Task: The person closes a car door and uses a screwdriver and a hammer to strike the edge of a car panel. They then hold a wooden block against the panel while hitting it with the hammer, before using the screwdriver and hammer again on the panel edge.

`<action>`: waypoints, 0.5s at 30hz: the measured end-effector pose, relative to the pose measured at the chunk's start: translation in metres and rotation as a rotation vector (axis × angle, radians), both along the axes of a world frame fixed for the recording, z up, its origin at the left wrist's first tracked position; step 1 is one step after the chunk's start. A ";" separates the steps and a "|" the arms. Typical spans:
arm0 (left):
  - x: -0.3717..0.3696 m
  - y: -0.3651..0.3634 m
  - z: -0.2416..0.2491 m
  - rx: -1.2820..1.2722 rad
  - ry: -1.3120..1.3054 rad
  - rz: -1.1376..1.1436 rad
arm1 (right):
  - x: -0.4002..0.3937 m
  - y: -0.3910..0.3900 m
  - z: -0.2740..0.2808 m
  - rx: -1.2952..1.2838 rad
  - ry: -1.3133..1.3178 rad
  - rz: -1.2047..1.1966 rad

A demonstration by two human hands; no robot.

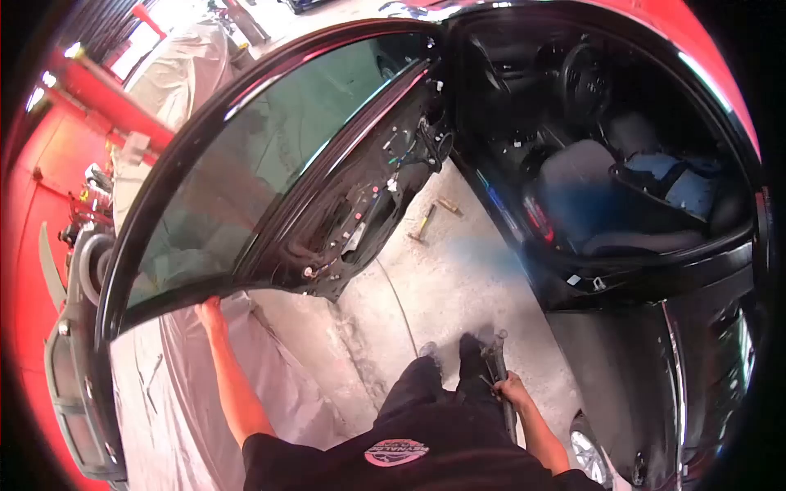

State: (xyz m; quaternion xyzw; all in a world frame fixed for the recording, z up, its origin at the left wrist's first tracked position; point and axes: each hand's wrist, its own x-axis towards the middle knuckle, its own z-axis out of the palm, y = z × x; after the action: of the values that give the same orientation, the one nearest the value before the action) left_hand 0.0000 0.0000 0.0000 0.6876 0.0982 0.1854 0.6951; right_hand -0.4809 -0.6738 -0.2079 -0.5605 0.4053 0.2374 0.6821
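The car door (329, 209) is standing open beside the car (634, 352), apparently already stripped of trim, wiring (399, 155) showing; refitting is seemingly remaining. The left hand (210, 311) is gripping its edge, the right hand (513, 388) clasping a long tool (499, 360).

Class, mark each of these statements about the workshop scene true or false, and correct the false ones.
1. The left hand is at the edge of the open car door. True.
2. The right hand is empty. False: it grips a long tool.
3. A hammer lies on the floor. True.
4. Trim hides all the door's wiring. False: wires and connectors are exposed.
5. A steering wheel shows inside the car. True.
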 end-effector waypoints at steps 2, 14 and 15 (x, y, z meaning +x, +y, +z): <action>0.008 -0.042 0.023 0.113 0.025 0.062 | 0.022 0.000 -0.035 0.019 0.087 0.052; -0.281 -0.197 0.088 0.698 -0.089 -0.372 | -0.155 0.003 0.047 -0.262 0.180 0.509; -0.311 -0.228 0.124 0.820 -0.076 -0.461 | -0.175 0.003 0.054 -0.261 0.202 0.538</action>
State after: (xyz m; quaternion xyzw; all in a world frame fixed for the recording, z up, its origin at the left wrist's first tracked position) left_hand -0.3107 -0.2278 0.1243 0.9021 -0.1639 0.0749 0.3922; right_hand -0.6559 -0.6710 -0.1536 -0.7039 0.3350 0.4100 0.4734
